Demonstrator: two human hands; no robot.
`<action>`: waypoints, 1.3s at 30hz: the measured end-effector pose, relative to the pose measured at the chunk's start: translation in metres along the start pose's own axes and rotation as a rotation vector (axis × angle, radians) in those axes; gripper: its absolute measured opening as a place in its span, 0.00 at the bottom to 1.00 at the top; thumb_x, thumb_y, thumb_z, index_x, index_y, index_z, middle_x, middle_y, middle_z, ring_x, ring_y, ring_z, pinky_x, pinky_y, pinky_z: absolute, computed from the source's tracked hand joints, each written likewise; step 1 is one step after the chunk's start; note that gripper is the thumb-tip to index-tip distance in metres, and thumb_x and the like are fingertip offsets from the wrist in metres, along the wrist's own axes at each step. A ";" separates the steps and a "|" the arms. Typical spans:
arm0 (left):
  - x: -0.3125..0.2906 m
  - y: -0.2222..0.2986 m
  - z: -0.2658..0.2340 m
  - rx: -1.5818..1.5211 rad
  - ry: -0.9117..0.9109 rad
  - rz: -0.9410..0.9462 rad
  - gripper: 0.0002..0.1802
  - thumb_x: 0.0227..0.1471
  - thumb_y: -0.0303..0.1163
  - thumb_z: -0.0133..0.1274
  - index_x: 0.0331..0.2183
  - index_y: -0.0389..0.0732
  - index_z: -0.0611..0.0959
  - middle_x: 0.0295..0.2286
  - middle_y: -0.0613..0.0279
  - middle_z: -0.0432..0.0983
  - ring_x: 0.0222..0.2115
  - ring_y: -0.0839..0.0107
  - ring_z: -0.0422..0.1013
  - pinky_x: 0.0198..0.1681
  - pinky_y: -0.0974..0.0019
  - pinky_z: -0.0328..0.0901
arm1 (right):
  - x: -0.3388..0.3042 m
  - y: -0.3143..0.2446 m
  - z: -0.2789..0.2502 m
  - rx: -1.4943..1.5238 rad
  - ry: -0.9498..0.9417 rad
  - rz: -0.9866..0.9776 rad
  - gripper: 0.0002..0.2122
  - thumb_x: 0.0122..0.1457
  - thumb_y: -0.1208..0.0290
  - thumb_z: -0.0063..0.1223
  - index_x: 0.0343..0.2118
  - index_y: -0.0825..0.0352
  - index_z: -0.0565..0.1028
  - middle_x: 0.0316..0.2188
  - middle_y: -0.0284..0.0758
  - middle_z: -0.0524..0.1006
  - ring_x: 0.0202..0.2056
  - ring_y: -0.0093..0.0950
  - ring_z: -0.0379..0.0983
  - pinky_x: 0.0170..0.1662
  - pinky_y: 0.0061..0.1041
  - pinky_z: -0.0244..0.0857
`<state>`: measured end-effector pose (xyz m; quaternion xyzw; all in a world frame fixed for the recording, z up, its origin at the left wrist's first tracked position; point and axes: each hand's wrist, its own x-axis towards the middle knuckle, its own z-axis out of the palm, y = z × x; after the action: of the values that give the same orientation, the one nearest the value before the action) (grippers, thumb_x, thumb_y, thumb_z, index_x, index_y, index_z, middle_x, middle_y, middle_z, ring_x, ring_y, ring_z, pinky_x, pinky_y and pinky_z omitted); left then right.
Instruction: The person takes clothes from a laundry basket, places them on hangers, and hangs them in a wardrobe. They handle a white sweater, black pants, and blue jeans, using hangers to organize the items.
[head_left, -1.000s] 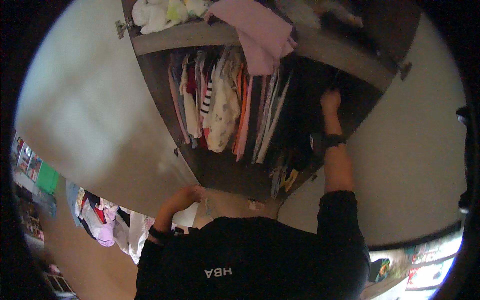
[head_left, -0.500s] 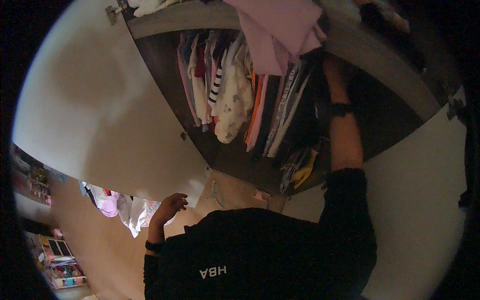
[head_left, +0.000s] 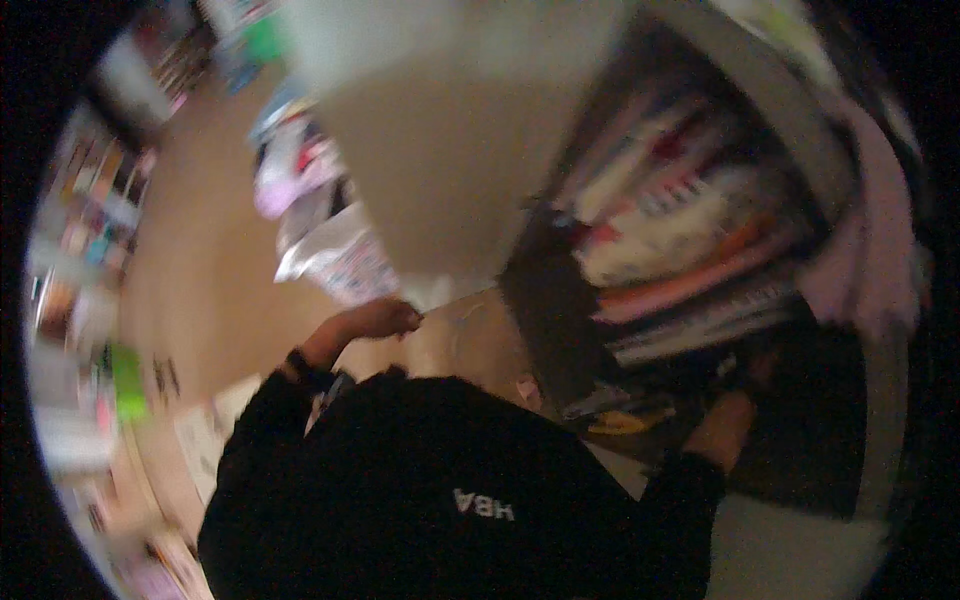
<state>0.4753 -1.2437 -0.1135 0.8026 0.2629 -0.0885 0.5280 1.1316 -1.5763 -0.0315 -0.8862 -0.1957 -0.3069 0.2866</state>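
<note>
From my seat the right hand (head_left: 762, 368) shows only as a blur in the wardrobe's dark interior (head_left: 815, 425), just below the hanging row of mixed fabric garments (head_left: 690, 240). I cannot tell whether it grips one of them or nothing. The row hangs inside the wardrobe, fanned toward me, its lower hems nearest the opening.

On the far side of that arm, the thick grey wood-look shelf edge (head_left: 785, 90) curves past and bounds my reach. A soft dusty-pink cloth (head_left: 875, 235) drapes over it in broad folds. A smooth, flat, off-white door panel (head_left: 450, 150) stands on the left side of the opening; its straight edge meets the dark wardrobe wall. A second pale panel (head_left: 800, 540) lies behind the right elbow, so I read the right arm's room as the gap between it and the clothes.

The left hand (head_left: 385, 318) has its fingers bent loosely inward near the off-white panel's lower corner; blur keeps me from telling whether they pinch anything. Beside it a crumpled heap of white, lilac and red clothing (head_left: 320, 205) spreads over the tan, smooth floor (head_left: 195, 270), which gives width out to the cluttered shelving (head_left: 95, 220). Low in the wardrobe sits a limp yellow fabric piece (head_left: 618, 423).
</note>
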 end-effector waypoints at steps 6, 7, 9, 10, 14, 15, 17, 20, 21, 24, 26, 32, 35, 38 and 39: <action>-0.078 -0.010 -0.037 0.053 0.163 -0.092 0.17 0.56 0.40 0.47 0.44 0.39 0.75 0.35 0.55 0.76 0.33 0.66 0.74 0.39 0.62 0.67 | -0.068 -0.041 0.005 -0.006 0.157 -0.088 0.19 0.57 0.60 0.48 0.46 0.69 0.70 0.41 0.41 0.73 0.38 0.35 0.71 0.42 0.33 0.66; -0.097 -0.009 -0.050 0.057 0.253 -0.009 0.17 0.56 0.40 0.47 0.44 0.40 0.74 0.35 0.55 0.76 0.34 0.66 0.74 0.39 0.62 0.67 | -0.094 -0.053 0.009 0.019 0.195 -0.113 0.19 0.57 0.60 0.48 0.46 0.69 0.70 0.41 0.40 0.73 0.38 0.35 0.71 0.42 0.33 0.67; -0.137 -0.001 -0.080 0.137 0.396 0.109 0.18 0.56 0.39 0.48 0.46 0.42 0.74 0.35 0.56 0.76 0.35 0.66 0.73 0.39 0.63 0.67 | -0.160 -0.082 0.018 0.101 0.178 -0.171 0.19 0.58 0.60 0.48 0.46 0.69 0.70 0.41 0.40 0.73 0.37 0.34 0.72 0.41 0.33 0.67; -0.162 0.003 -0.095 0.067 0.463 0.220 0.18 0.56 0.38 0.49 0.46 0.41 0.74 0.35 0.57 0.76 0.35 0.67 0.73 0.40 0.63 0.67 | -0.201 -0.100 0.030 0.145 0.095 -0.186 0.19 0.58 0.60 0.48 0.46 0.69 0.70 0.40 0.40 0.73 0.37 0.34 0.72 0.41 0.32 0.67; -0.271 0.033 -0.159 0.131 0.526 0.707 0.19 0.52 0.31 0.52 0.47 0.41 0.73 0.40 0.54 0.74 0.35 0.61 0.72 0.39 0.62 0.68 | -0.387 -0.194 0.069 0.291 -0.519 -0.150 0.19 0.58 0.60 0.48 0.45 0.69 0.70 0.40 0.39 0.74 0.36 0.33 0.72 0.40 0.32 0.67; -0.289 0.043 -0.159 0.169 0.613 0.922 0.17 0.49 0.31 0.52 0.43 0.39 0.76 0.34 0.57 0.75 0.31 0.65 0.72 0.34 0.64 0.67 | -0.431 -0.217 0.079 0.308 -0.718 -0.122 0.18 0.58 0.60 0.48 0.45 0.69 0.70 0.40 0.39 0.74 0.36 0.32 0.72 0.40 0.32 0.68; -0.318 0.060 -0.156 0.261 0.604 1.148 0.15 0.48 0.32 0.51 0.39 0.37 0.79 0.29 0.59 0.76 0.27 0.68 0.72 0.30 0.67 0.67 | -0.505 -0.264 0.093 0.329 -1.132 -0.093 0.18 0.58 0.60 0.48 0.45 0.69 0.71 0.39 0.38 0.74 0.35 0.32 0.73 0.39 0.32 0.68; -0.344 0.062 -0.171 0.466 0.672 1.168 0.15 0.49 0.31 0.50 0.41 0.38 0.78 0.30 0.59 0.76 0.28 0.69 0.72 0.31 0.68 0.67 | -0.579 -0.339 0.115 0.382 -1.602 -0.119 0.18 0.58 0.59 0.47 0.45 0.69 0.71 0.39 0.38 0.74 0.34 0.31 0.73 0.38 0.31 0.68; -0.349 0.058 -0.177 0.478 0.683 1.152 0.15 0.49 0.30 0.49 0.41 0.38 0.78 0.31 0.59 0.76 0.28 0.69 0.72 0.32 0.68 0.67 | -0.593 -0.366 0.126 0.423 -1.695 -0.157 0.18 0.58 0.59 0.47 0.45 0.68 0.71 0.39 0.37 0.74 0.34 0.31 0.73 0.38 0.31 0.68; -0.365 0.038 -0.202 0.480 0.713 1.083 0.16 0.51 0.29 0.48 0.43 0.38 0.77 0.32 0.58 0.76 0.28 0.70 0.72 0.33 0.69 0.67 | -0.617 -0.439 0.147 0.525 -1.803 -0.249 0.18 0.59 0.59 0.47 0.45 0.68 0.71 0.38 0.37 0.74 0.33 0.30 0.73 0.37 0.31 0.69; -0.370 0.023 -0.224 0.467 0.737 1.035 0.16 0.51 0.28 0.47 0.44 0.38 0.76 0.33 0.58 0.76 0.29 0.71 0.71 0.33 0.69 0.66 | -0.623 -0.487 0.164 0.618 -1.842 -0.205 0.15 0.59 0.61 0.45 0.39 0.69 0.72 0.33 0.36 0.74 0.30 0.29 0.73 0.34 0.29 0.68; -0.368 -0.067 -0.292 0.253 1.040 0.518 0.17 0.54 0.26 0.45 0.47 0.38 0.74 0.35 0.57 0.76 0.30 0.72 0.71 0.35 0.70 0.66 | -0.656 -0.599 0.237 0.353 -1.818 -0.641 0.14 0.58 0.61 0.42 0.34 0.69 0.72 0.29 0.41 0.75 0.30 0.32 0.74 0.33 0.31 0.67; -0.337 -0.164 -0.324 -0.107 1.136 -0.010 0.18 0.55 0.25 0.44 0.49 0.39 0.73 0.36 0.57 0.76 0.30 0.73 0.70 0.36 0.71 0.66 | -0.674 -0.653 0.301 0.403 -1.598 -0.768 0.15 0.58 0.60 0.44 0.34 0.69 0.72 0.32 0.44 0.75 0.34 0.39 0.73 0.37 0.36 0.65; -0.290 -0.275 -0.330 -0.504 1.100 -0.321 0.17 0.57 0.25 0.42 0.49 0.38 0.72 0.36 0.57 0.76 0.31 0.73 0.70 0.36 0.72 0.66 | -0.693 -0.725 0.377 0.374 -1.535 -0.690 0.15 0.58 0.59 0.44 0.36 0.68 0.72 0.36 0.45 0.75 0.39 0.45 0.70 0.42 0.39 0.64; -0.277 -0.304 -0.325 -0.602 1.084 -0.361 0.17 0.57 0.26 0.43 0.49 0.37 0.72 0.36 0.57 0.76 0.31 0.74 0.71 0.36 0.72 0.66 | -0.695 -0.745 0.399 0.340 -1.503 -0.856 0.14 0.58 0.60 0.44 0.37 0.68 0.73 0.39 0.45 0.74 0.42 0.45 0.69 0.44 0.39 0.64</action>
<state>0.0403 -0.9519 -0.1026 0.4932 0.6366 0.3196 0.4993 0.4034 -0.8793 -0.4571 -0.6495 -0.6908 0.3097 0.0702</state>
